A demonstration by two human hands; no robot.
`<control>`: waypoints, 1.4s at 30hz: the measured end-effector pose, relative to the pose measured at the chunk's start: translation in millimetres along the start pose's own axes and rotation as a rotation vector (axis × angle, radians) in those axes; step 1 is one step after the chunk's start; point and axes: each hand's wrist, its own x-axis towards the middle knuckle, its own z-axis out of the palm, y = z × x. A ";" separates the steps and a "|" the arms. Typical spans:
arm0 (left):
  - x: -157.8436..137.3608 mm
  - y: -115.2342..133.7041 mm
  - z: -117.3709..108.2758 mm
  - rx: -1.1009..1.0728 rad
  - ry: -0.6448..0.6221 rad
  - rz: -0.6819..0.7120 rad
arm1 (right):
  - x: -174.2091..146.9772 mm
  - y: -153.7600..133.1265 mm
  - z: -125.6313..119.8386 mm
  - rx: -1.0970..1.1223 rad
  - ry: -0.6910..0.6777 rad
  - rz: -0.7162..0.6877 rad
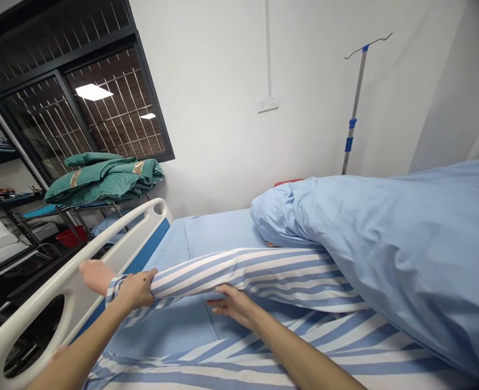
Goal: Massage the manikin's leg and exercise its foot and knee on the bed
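Observation:
My left hand (137, 291) wraps round the ankle of a lying person's or mannequin's far leg (264, 268), over its blue-and-white striped trouser leg. The bare foot (96, 275) points toward the bed's end board. Beside the same leg, near the calf and knee, is my right hand (236, 306), fingers apart and thumb at the lower edge of the cloth; whether it bears weight I cannot tell. Closer to me lies the other striped leg (223, 365), its foot mostly hidden behind my left forearm. A light blue quilt (386, 233) covers the upper legs and body.
A cream end board (150, 222) with cut-out handles borders the bed on the left. Light blue sheet (223, 230) lies under the legs. Behind stand a drip pole (357, 103), folded green quilts (105, 179) by the window, and a red bucket (71, 236).

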 end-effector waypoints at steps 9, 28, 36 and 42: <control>20.8 77.4 78.0 -0.370 0.129 -0.110 | -13.6 -45.8 -7.3 -0.081 0.128 -0.304; 3.2 46.6 56.6 -0.241 0.087 -0.101 | -11.6 -19.1 -6.7 -0.069 0.068 -0.193; -11.5 -3.6 -10.5 0.100 0.101 0.062 | -1.2 21.5 -5.5 0.016 0.023 0.151; -10.8 2.6 -31.8 0.150 0.073 0.081 | -0.8 24.1 -3.0 0.023 0.007 0.154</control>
